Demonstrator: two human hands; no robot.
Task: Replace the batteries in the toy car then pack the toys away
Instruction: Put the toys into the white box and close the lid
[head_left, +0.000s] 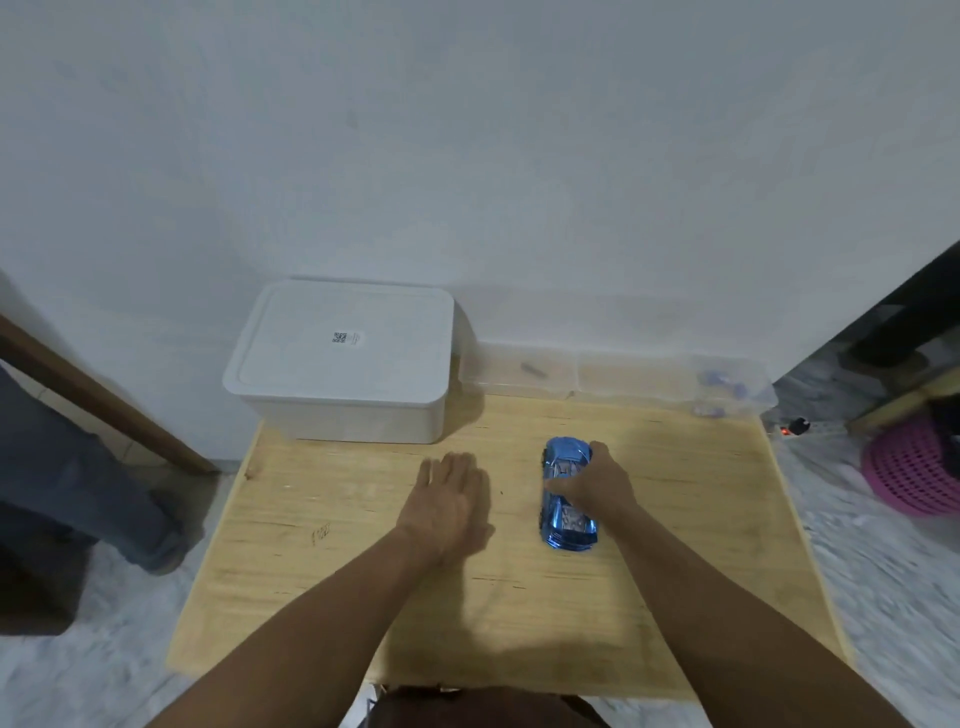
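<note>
Wooden table (519, 613) bore the blue toy car (568, 493), the right hand (597, 483) clamped over its roof; the left hand (449, 499) lay flat, fingers together. Glossy shell (slippery, probably) might slip when lifted toward the lidded white box (343, 364).

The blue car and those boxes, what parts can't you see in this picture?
Head view only:
- Blue toy car: underside faces the wooden table, so no battery door shows; the right hand covers its middle.
- White box: its lid hides what is inside.
- Clear tray: the small blue and grey bits in it are too small and blurred to name.
- Label on the lid: too small to read.
</note>
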